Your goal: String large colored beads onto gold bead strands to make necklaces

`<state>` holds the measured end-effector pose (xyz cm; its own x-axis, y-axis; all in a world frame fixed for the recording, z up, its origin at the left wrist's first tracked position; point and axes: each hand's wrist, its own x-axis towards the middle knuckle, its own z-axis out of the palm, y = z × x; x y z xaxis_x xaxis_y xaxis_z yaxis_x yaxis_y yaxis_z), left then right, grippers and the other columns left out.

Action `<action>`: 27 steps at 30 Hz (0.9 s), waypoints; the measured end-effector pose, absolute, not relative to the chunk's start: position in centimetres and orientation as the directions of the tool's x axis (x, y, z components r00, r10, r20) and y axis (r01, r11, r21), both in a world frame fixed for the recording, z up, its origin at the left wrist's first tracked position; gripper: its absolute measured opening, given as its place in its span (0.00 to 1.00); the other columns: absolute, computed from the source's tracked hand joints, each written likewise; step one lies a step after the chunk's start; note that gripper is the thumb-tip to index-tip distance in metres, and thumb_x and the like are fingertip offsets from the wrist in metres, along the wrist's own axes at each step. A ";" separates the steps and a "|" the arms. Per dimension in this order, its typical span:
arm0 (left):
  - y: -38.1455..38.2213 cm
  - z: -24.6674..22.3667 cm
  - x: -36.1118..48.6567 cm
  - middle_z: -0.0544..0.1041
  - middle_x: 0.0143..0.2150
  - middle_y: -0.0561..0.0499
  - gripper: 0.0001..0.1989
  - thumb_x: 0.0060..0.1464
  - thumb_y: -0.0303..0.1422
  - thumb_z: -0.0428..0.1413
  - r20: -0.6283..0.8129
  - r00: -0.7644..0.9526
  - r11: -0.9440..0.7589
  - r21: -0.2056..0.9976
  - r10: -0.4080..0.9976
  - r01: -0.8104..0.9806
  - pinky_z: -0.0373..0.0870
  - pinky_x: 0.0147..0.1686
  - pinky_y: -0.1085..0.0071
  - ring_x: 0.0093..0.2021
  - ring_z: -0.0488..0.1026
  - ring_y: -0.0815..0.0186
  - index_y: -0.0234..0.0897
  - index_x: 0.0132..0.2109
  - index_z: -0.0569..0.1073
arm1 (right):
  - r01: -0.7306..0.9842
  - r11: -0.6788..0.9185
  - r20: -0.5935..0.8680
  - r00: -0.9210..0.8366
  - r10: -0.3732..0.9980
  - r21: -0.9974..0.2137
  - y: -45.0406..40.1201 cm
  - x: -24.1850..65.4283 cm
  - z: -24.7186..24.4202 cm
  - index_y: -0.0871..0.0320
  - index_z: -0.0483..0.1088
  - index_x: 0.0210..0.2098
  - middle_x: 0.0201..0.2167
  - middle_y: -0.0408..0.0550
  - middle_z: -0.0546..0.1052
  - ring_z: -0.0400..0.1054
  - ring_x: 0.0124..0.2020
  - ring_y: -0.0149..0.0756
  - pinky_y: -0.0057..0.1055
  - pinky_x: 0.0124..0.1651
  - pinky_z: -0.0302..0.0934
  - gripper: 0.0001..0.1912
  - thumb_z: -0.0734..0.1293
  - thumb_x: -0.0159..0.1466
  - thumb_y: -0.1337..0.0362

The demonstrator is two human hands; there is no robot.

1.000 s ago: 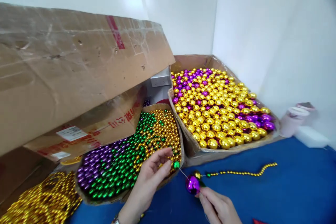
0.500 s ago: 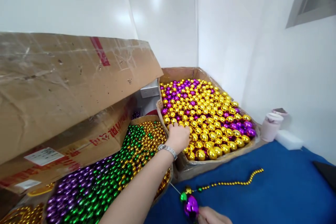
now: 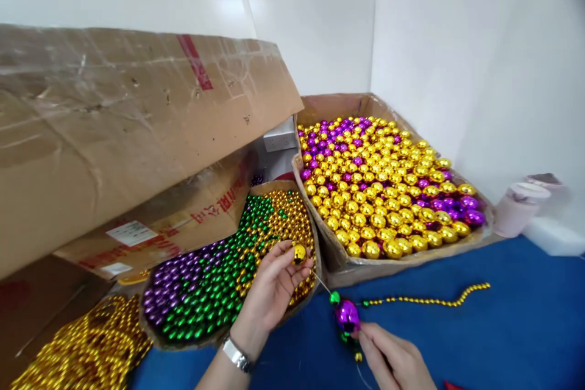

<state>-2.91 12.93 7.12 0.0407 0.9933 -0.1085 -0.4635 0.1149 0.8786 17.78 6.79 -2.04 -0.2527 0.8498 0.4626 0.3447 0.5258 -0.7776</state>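
My left hand [image 3: 276, 283], with a silver watch at the wrist, pinches a gold ball [image 3: 298, 253] between thumb and fingers, above the edge of the box of small beads [image 3: 219, 274]. My right hand [image 3: 393, 353] is at the lower right, its fingertips against a large purple ball [image 3: 347, 315]. That ball is on a thin string with a green bead [image 3: 335, 298] beside it and smaller green and gold beads below. The string runs up toward my left hand. From this cluster a gold bead strand [image 3: 425, 301] stretches right over the blue cloth [image 3: 516, 298].
A box of gold and purple balls [image 3: 379, 189] stands at the back right. Large cardboard flaps [image 3: 137, 109] lean at the left, above heaped gold bead strands [image 3: 86, 347]. A pink container [image 3: 518, 210] stands at the far right.
My left hand has left the box of gold and purple balls and come back toward me with a gold ball. The view has shifted; more of my right hand shows.
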 end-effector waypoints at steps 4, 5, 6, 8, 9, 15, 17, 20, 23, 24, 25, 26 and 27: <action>10.6 5.4 -4.8 0.76 0.42 0.48 0.12 0.52 0.32 0.57 -0.176 -0.008 0.148 0.850 0.984 -0.505 0.70 0.40 0.70 0.39 0.75 0.66 0.40 0.45 0.67 | 0.372 0.501 0.378 -0.355 0.855 -0.782 6.5 17.1 -1.8 0.57 0.66 0.32 0.23 0.44 0.71 0.65 0.23 0.30 0.23 0.28 0.59 0.14 0.53 0.69 0.63; 10.2 5.2 -5.2 0.75 0.43 0.48 0.13 0.53 0.31 0.57 -0.174 -0.009 0.147 0.854 0.985 -0.499 0.70 0.40 0.70 0.39 0.75 0.66 0.39 0.46 0.68 | 0.385 0.498 0.367 -0.366 0.855 -0.777 6.4 17.0 -1.9 0.57 0.66 0.32 0.24 0.44 0.71 0.66 0.23 0.30 0.23 0.29 0.59 0.14 0.53 0.69 0.63; 9.8 5.1 -5.5 0.75 0.44 0.48 0.14 0.53 0.31 0.57 -0.170 -0.010 0.144 0.859 0.985 -0.491 0.70 0.39 0.71 0.38 0.74 0.66 0.39 0.48 0.68 | 0.396 0.502 0.366 -0.372 0.853 -0.769 6.3 16.8 -2.0 0.57 0.67 0.32 0.24 0.44 0.72 0.66 0.23 0.30 0.23 0.29 0.60 0.15 0.53 0.69 0.63; 9.1 4.8 -6.1 0.73 0.45 0.48 0.16 0.53 0.31 0.57 -0.163 -0.017 0.136 0.872 0.987 -0.470 0.70 0.39 0.71 0.38 0.74 0.66 0.39 0.50 0.68 | 0.409 0.524 0.386 -0.376 0.843 -0.747 6.1 16.7 -2.2 0.56 0.68 0.33 0.24 0.44 0.73 0.67 0.23 0.31 0.23 0.30 0.61 0.15 0.53 0.69 0.63; 8.8 4.7 -6.3 0.72 0.45 0.48 0.17 0.53 0.30 0.57 -0.161 -0.023 0.133 0.879 0.987 -0.459 0.70 0.39 0.71 0.38 0.73 0.66 0.39 0.51 0.68 | 0.412 0.541 0.405 -0.374 0.834 -0.733 6.1 16.7 -2.2 0.56 0.68 0.33 0.24 0.44 0.73 0.67 0.23 0.31 0.23 0.29 0.61 0.15 0.53 0.69 0.62; 7.9 4.1 -7.0 0.69 0.43 0.50 0.14 0.53 0.29 0.58 -0.103 -0.035 0.084 0.929 0.994 -0.361 0.68 0.36 0.72 0.38 0.71 0.67 0.40 0.48 0.70 | 0.425 0.624 0.508 -0.364 0.781 -0.656 6.3 16.4 -1.3 0.55 0.71 0.33 0.20 0.44 0.73 0.68 0.19 0.30 0.21 0.25 0.62 0.16 0.55 0.68 0.60; 7.8 4.0 -7.0 0.69 0.42 0.50 0.13 0.52 0.29 0.58 -0.080 -0.052 0.059 0.944 0.995 -0.324 0.68 0.36 0.73 0.38 0.69 0.68 0.40 0.47 0.71 | 0.433 0.632 0.508 -0.377 0.774 -0.643 6.3 16.2 -1.2 0.55 0.72 0.33 0.20 0.44 0.73 0.68 0.19 0.31 0.21 0.25 0.63 0.16 0.54 0.68 0.60; 7.6 4.1 -7.2 0.70 0.43 0.50 0.14 0.51 0.30 0.59 -0.055 -0.074 0.036 0.970 0.996 -0.240 0.67 0.35 0.74 0.38 0.68 0.68 0.41 0.47 0.71 | 0.454 0.639 0.495 -0.404 0.769 -0.621 6.2 16.2 -1.3 0.55 0.72 0.34 0.21 0.45 0.75 0.69 0.20 0.31 0.22 0.27 0.64 0.18 0.53 0.68 0.61; 7.4 4.5 -7.3 0.72 0.43 0.49 0.16 0.50 0.31 0.60 -0.029 -0.089 0.019 0.993 0.996 -0.114 0.67 0.37 0.75 0.40 0.68 0.67 0.42 0.48 0.71 | 0.494 0.658 0.508 -0.419 0.753 -0.568 6.3 16.5 -1.9 0.55 0.73 0.34 0.22 0.46 0.76 0.71 0.21 0.32 0.23 0.28 0.65 0.17 0.54 0.68 0.61; 7.3 4.6 -7.2 0.72 0.44 0.49 0.17 0.49 0.31 0.61 -0.014 -0.088 0.008 0.998 0.996 -0.068 0.67 0.38 0.74 0.41 0.68 0.67 0.42 0.48 0.72 | 0.510 0.667 0.515 -0.424 0.744 -0.543 6.4 16.6 -2.2 0.55 0.73 0.34 0.22 0.46 0.76 0.72 0.22 0.33 0.23 0.28 0.66 0.17 0.55 0.67 0.61; 7.2 4.7 -7.1 0.73 0.45 0.49 0.18 0.48 0.31 0.62 0.003 -0.080 -0.005 1.000 0.997 -0.029 0.67 0.40 0.73 0.42 0.69 0.65 0.42 0.48 0.72 | 0.526 0.677 0.524 -0.432 0.734 -0.516 6.5 16.7 -2.5 0.54 0.73 0.34 0.23 0.46 0.76 0.72 0.23 0.33 0.23 0.29 0.66 0.16 0.55 0.67 0.62; 7.0 4.7 -6.9 0.73 0.46 0.48 0.19 0.46 0.31 0.63 0.016 -0.065 -0.016 1.000 0.998 -0.001 0.67 0.43 0.72 0.44 0.69 0.64 0.42 0.47 0.73 | 0.538 0.686 0.528 -0.442 0.725 -0.491 6.5 16.7 -2.8 0.54 0.73 0.35 0.23 0.47 0.76 0.73 0.25 0.34 0.24 0.31 0.67 0.15 0.55 0.67 0.63; 6.9 4.7 -6.7 0.72 0.48 0.48 0.19 0.45 0.30 0.64 0.023 -0.049 -0.023 1.000 0.999 0.010 0.66 0.44 0.71 0.45 0.69 0.62 0.41 0.47 0.73 | 0.545 0.690 0.525 -0.453 0.720 -0.477 6.6 16.7 -3.0 0.55 0.73 0.36 0.24 0.47 0.76 0.73 0.26 0.35 0.25 0.32 0.67 0.14 0.55 0.66 0.64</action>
<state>-6.69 6.86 4.74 -0.0492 0.9985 0.0232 0.0100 -0.0228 0.9997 16.69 6.62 -3.04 -0.4534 0.7203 0.5249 0.5446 0.6901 -0.4766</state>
